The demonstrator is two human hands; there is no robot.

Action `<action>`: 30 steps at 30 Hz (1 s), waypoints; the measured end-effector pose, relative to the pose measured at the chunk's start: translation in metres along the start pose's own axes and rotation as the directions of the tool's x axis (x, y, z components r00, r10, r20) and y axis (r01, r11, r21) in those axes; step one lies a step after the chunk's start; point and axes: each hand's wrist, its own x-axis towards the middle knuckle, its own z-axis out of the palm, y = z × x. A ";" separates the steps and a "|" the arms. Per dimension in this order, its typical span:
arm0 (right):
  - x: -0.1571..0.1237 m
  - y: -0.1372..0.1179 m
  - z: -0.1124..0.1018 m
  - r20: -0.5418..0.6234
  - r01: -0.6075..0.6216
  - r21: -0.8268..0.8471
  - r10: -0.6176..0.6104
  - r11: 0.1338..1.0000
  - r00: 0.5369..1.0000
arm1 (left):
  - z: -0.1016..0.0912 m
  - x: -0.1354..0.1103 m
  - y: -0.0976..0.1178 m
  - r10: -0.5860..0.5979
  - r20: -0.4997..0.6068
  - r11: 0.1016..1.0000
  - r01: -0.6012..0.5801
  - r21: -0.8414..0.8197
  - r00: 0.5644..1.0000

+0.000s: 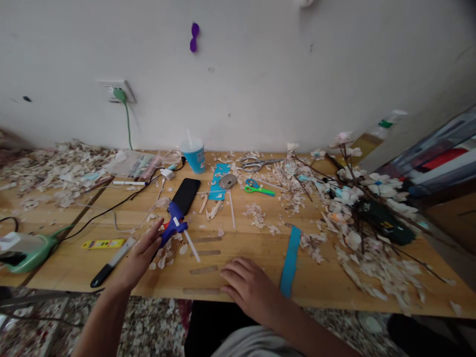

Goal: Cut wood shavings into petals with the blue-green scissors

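Both hands are lying open, the left hand (143, 255) touching the blue glue gun (174, 221), whose possibly hot nozzle is risking a burn, the right hand (248, 287) resting flat on the wooden table (260, 248).

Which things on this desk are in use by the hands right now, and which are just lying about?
In use:
left hand reaching to the blue glue gun
right hand flat on the table beside the blue strip

Lying about:
black phone
green scissors
metal scissors
blue cup
utility knife
flower branches
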 end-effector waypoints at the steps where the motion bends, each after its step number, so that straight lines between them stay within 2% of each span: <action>1: 0.001 -0.002 0.000 0.009 -0.007 0.014 0.007 1.000 1.000 | 0.000 -0.001 0.002 -0.010 0.007 1.000 0.010 -0.012 1.000; 5: 0.008 -0.013 0.008 0.073 -0.045 0.150 0.034 0.988 0.997 | 0.003 -0.008 0.014 -0.024 0.016 1.000 0.024 -0.015 1.000; 6: 0.011 -0.017 0.012 0.090 -0.074 0.215 0.055 0.974 0.994 | 0.004 -0.009 0.016 -0.013 0.020 1.000 0.013 -0.001 1.000; 8: 0.019 -0.022 0.020 0.109 -0.200 0.342 0.172 0.918 0.979 | 0.004 -0.011 0.017 0.014 0.044 0.999 -0.016 0.032 0.999; 9: 0.024 -0.023 0.023 0.107 -0.286 0.395 0.265 0.873 0.958 | 0.004 -0.010 0.017 0.026 0.052 0.999 -0.029 0.046 0.998; 12: 0.041 -0.021 0.029 0.058 -0.486 0.467 0.523 0.738 0.850 | 0.001 -0.009 0.016 0.036 0.077 0.997 -0.041 0.068 0.996; 14: 0.054 -0.015 0.031 0.020 -0.486 0.534 0.564 0.692 0.825 | 0.000 -0.008 0.017 0.036 0.143 0.997 -0.044 0.058 0.989; 16: 0.069 -0.009 0.035 0.029 -0.397 0.691 0.526 0.604 0.850 | 0.001 -0.008 0.020 0.037 0.249 0.998 -0.046 0.032 0.968; 18: 0.083 -0.003 0.044 0.090 -0.308 0.855 0.465 0.417 0.881 | 0.003 -0.008 0.023 0.032 0.328 0.999 -0.029 -0.012 0.944; 20: 0.094 0.002 0.054 0.148 -0.280 0.926 0.436 0.255 0.888 | 0.005 -0.007 0.023 0.017 0.346 0.998 0.006 -0.064 0.938; 22: 0.100 0.006 0.063 0.180 -0.287 0.941 0.458 0.177 0.870 | 0.003 -0.005 0.018 0.004 0.319 0.994 0.032 -0.109 0.948; 24: 0.101 0.009 0.067 0.190 -0.299 0.942 0.494 0.151 0.848 | -0.007 -0.003 0.007 -0.012 0.247 0.996 0.033 -0.082 0.969; 27: 0.098 0.012 0.069 0.219 -0.325 0.937 0.511 0.127 0.832 | -0.036 -0.003 -0.018 -0.064 -0.006 0.982 0.064 0.180 0.998; 28: 0.097 0.013 0.068 0.225 -0.326 0.938 0.509 0.118 0.831 | -0.047 -0.006 -0.028 -0.077 -0.109 0.951 0.106 0.292 0.991; 30: 0.095 0.013 0.069 0.232 -0.324 0.941 0.510 0.099 0.829 | -0.069 -0.018 -0.045 -0.073 -0.222 0.866 0.173 0.470 0.972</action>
